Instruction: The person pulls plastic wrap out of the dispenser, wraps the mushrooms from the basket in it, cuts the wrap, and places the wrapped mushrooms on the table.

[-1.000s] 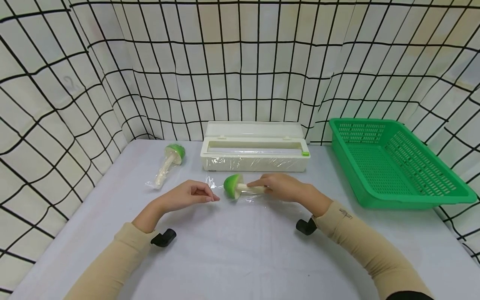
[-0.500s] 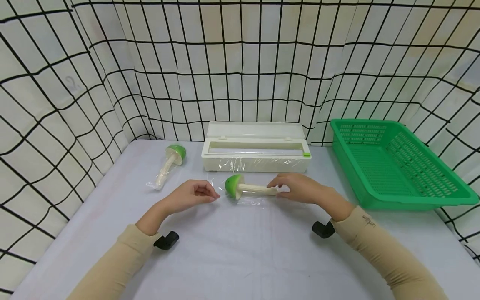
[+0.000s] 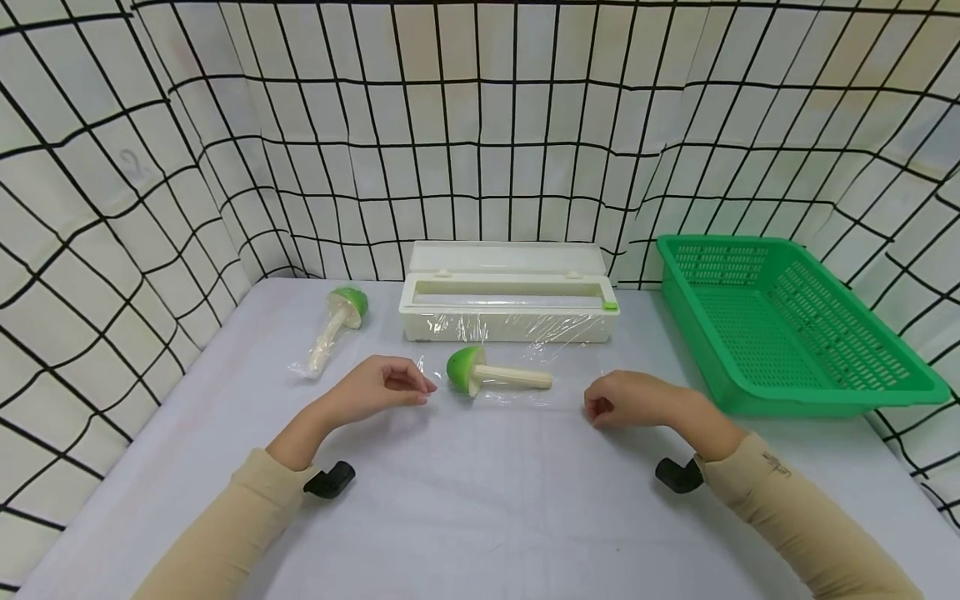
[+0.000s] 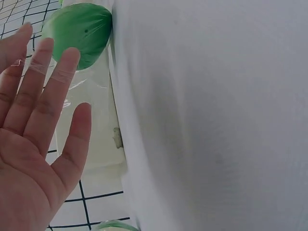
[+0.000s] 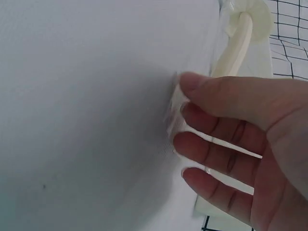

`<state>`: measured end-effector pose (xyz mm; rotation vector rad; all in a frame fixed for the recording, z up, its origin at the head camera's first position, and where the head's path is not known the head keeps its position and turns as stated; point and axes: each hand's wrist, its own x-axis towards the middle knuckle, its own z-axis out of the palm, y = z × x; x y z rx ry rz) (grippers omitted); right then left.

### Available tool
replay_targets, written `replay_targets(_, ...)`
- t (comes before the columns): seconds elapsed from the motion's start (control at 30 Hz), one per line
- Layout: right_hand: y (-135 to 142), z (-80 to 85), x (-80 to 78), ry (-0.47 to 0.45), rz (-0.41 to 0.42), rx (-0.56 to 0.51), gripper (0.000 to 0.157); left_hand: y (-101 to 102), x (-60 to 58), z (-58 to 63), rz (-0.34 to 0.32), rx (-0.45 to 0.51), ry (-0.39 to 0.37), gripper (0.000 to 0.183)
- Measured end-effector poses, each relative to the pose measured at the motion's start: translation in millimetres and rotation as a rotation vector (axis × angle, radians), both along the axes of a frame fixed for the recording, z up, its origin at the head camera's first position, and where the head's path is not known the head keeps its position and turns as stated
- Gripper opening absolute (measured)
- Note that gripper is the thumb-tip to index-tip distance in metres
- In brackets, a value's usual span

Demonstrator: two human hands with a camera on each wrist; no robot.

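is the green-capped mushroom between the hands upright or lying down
Lying down: the mushroom has its cap toward the left hand, its stem toward the right hand.

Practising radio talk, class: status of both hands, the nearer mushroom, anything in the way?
Left hand, right hand flank mushroom, neither touching it. Mushroom lies on clear film, cap leftward; grip on film unclear. Wrap box behind; no obstruction seen.

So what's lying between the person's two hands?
A green-capped mushroom lies on its side between the left hand and the right hand; clear film lies there too. The head view shows it.
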<state>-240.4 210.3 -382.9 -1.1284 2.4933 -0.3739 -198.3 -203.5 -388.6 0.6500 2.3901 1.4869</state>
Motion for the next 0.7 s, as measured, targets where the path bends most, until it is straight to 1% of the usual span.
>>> replay_targets(0.07, 3, 0.9, 1.8, -0.013, -0.002, -0.022, 0.018, -1, 1.6, 0.2, 0.011, 0.005, -0.016, 0.006)
replay_targets(0.2, 10, 3.5, 9.0, -0.019, 0.03, -0.1, 0.021, -2, 5.0, -1.8, -0.001, 0.023, -0.066, 0.013)
replay_targets(0.27, 12, 5.2, 12.1, -0.017, 0.045, -0.135, 0.023, -3, 5.8, -2.4, -0.006, 0.027, -0.069, 0.015)
replay_targets(0.33, 14, 7.9, 13.8, -0.013, 0.049, -0.156, 0.024, -4, 5.8, -2.0, 0.003, 0.032, -0.058, 0.015)
replay_targets(0.5, 19, 18.3, 12.2, 0.013, 0.047, -0.213, 0.024, -4, 3.3, 2.4, 0.066, 0.101, -0.025, 0.011)
replay_targets(0.57, 21, 21.7, 9.0, 0.027, 0.044, -0.237, 0.023, -4, 2.8, 3.7, 0.092, 0.129, -0.006, 0.012)
replay_targets(0.7, 25, 25.0, -0.3, 0.05, 0.023, -0.277, 0.019, -1, 1.1, 4.5, 0.152, 0.14, 0.048, 0.014)
